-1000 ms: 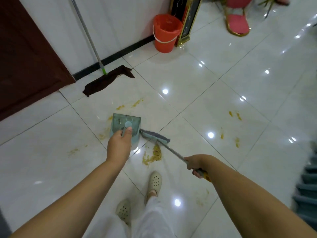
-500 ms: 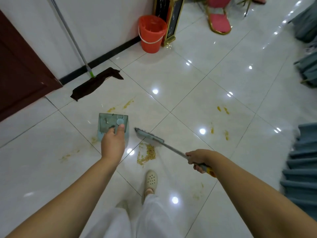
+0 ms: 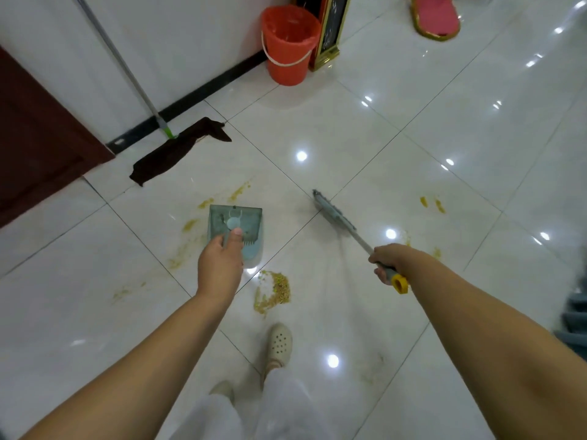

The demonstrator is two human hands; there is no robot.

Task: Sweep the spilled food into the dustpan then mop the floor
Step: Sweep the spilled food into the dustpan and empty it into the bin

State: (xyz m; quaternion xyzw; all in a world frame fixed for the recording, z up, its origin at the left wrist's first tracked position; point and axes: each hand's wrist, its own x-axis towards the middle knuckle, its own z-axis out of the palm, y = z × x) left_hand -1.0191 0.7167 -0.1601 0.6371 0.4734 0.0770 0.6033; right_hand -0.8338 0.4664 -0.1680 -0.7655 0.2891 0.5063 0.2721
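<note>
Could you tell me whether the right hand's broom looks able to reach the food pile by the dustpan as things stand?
Probably yes: the right hand holds the broom, and only bare floor lies between it and the food pile beside the dustpan.

Yellowish food pile (image 3: 273, 292) just below teal dustpan (image 3: 236, 231), apart from brush (image 3: 332, 212)

No text can be read in the head view. The dark board in a gold frame (image 3: 330, 30), standing at the far wall just right of the orange bucket (image 3: 290, 46), carries a few pale marks that look like writing, but they are too small and blurred to make out. A small white patch on the black skirting (image 3: 119, 141), far left near the door, is likewise illegible
</note>
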